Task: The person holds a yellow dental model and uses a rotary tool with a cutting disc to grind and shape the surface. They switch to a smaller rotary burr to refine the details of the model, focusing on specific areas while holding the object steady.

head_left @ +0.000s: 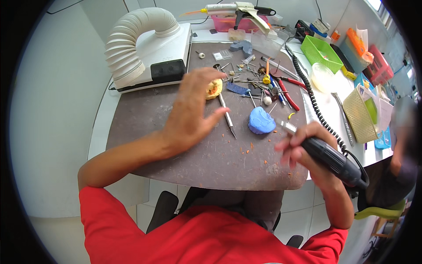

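My left hand (190, 112) is raised over the brown bench mat with its fingers stretched and its thumb apart, holding nothing. Just beyond its fingers lies a yellow dental model (214, 90) with orange-red patches, partly hidden by the hand; I cannot tell whether they touch. My right hand (313, 137) is wrapped round a black rotary handpiece (332, 159), whose silvery front end points left and away from me. Near that end sits a rounded lump of blue putty (262, 121) on the mat. Between my hands a slim carving tool (227, 115) lies with its pointed tip toward me.
Pliers (288, 94), burs and small tools clutter the mat's far right. A white unit with a ribbed hose (125, 42) stands back left. A dispensing gun (241, 11) lies at the back. A coiled cord (308, 83) runs along the right, beside a green basket (321, 53).
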Demonstrator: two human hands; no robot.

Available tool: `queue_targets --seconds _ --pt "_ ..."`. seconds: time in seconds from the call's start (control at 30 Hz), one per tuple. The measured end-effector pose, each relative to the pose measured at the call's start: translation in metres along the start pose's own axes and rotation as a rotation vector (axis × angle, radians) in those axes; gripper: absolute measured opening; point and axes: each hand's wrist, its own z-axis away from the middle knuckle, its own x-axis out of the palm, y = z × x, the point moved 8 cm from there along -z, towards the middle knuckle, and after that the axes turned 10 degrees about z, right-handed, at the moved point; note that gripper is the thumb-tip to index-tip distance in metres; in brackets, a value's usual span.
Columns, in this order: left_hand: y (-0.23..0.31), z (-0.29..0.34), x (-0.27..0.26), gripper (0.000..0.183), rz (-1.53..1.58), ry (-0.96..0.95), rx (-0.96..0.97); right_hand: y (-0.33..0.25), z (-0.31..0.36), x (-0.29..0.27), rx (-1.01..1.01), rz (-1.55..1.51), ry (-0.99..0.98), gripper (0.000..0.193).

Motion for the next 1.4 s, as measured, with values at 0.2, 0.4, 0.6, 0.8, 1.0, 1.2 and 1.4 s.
queue_targets --seconds 0.2,0.4,0.6,0.8,1.0,1.2,1.4 --pt "-0.04 0.001 0.0 0.044 0.076 -0.006 -0.283 0.002 -0.039 0.002 -0.285 0.767 0.053 0.038" --pt "-0.06 -0.002 0.002 0.036 0.239 0.016 -0.369 0.005 -0.051 0.023 -0.369 0.917 -0.093 0.028" --pt "-0.054 -0.007 0.013 0.035 0.696 -0.03 -0.532 0.01 -0.069 0.011 -0.366 0.967 -0.067 0.028" --pt "-0.036 -0.023 0.04 0.042 1.139 -0.07 -0.619 0.01 -0.083 -0.023 -0.406 0.773 0.156 0.042" --pt "-0.038 -0.014 0.059 0.044 1.4 -0.023 -0.725 0.004 -0.077 -0.037 -0.411 0.417 0.277 0.043" --pt "-0.035 0.001 0.067 0.045 1.596 -0.117 -0.794 0.011 -0.06 -0.02 -0.412 0.525 0.111 0.027" --pt "-0.041 0.002 0.069 0.044 1.572 -0.114 -0.814 0.001 -0.068 -0.012 -0.381 0.344 0.138 0.03"
